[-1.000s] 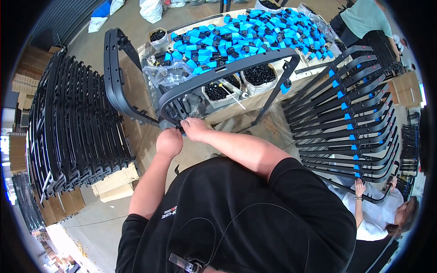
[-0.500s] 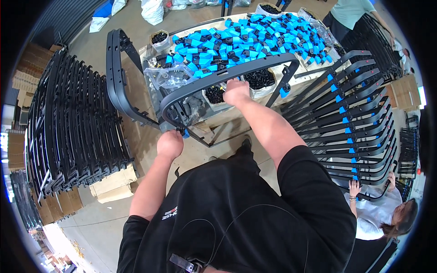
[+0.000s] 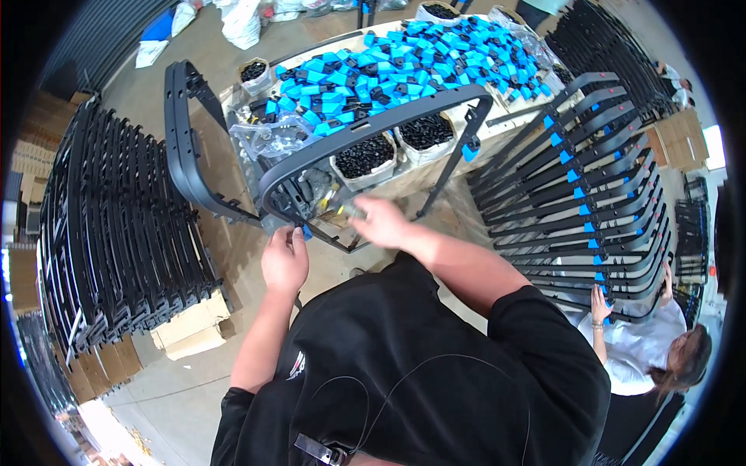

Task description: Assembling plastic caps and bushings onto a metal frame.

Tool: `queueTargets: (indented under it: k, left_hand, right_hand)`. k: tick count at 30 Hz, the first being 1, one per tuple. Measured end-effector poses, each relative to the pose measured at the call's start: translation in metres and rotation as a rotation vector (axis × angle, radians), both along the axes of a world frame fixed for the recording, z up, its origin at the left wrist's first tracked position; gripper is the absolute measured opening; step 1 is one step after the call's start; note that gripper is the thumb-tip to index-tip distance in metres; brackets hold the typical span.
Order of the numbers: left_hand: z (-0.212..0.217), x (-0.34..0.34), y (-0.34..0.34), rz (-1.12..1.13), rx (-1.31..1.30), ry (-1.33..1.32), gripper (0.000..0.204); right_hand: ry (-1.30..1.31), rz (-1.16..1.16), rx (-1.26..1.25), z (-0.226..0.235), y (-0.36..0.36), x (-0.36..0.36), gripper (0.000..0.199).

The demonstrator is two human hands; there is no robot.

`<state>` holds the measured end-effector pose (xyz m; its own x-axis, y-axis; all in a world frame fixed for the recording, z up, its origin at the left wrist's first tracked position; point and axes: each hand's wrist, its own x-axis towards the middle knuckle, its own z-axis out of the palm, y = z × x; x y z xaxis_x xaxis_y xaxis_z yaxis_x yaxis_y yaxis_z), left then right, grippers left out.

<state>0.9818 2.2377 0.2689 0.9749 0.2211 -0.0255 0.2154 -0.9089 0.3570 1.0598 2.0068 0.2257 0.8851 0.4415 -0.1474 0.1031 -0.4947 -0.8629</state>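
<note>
A black curved metal frame (image 3: 373,124) stands on edge before me, leaning at the table's near side. My left hand (image 3: 284,262) is closed in a pinch at its lower left end, beside a small blue plastic piece (image 3: 306,231). My right hand (image 3: 381,223) is wrapped round a slim tool with grey and yellow parts (image 3: 343,208); motion blur hides its exact kind. The tool points toward the left hand. Another blue piece (image 3: 470,151) sits on the frame's right leg.
Blue and black plastic parts (image 3: 404,70) lie heaped on the table. Bins of small black parts (image 3: 364,158) stand at its near edge. A second curved frame (image 3: 183,147) stands left. Stacked black frames (image 3: 116,225) flank me; at right a co-worker (image 3: 637,349) touches a row of frames (image 3: 575,202).
My right hand has come back from the bins toward my left hand, bringing the tool along. My left hand stays at the frame's end. The whole view has shifted slightly.
</note>
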Motion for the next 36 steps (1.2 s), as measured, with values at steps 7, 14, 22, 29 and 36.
queueTargets:
  k: [7,14,22,29,36]
  left_hand:
    - [-0.034,-0.012,-0.007,0.106,-1.559,-0.023,0.029]
    - [-0.051,-0.044,0.045,0.175,-1.129,-0.298,0.016]
    - [-0.075,-0.038,0.07,0.534,-1.403,-0.265,0.015]
    - [-0.082,-0.014,0.058,0.593,-1.529,-0.246,0.025]
    - [-0.105,-0.014,0.075,0.562,-1.587,-0.221,0.022]
  right_hand:
    - [-0.213,0.191,0.175,0.001,0.025,-0.049,0.027]
    - [0.054,0.087,0.164,0.002,0.011,-0.052,0.033]
    - [0.212,-0.037,0.041,-0.032,-0.016,-0.07,0.026]
    - [0.273,-0.007,0.072,-0.054,-0.013,-0.074,0.025]
    - [0.266,-0.024,0.026,-0.058,-0.016,-0.074,0.026]
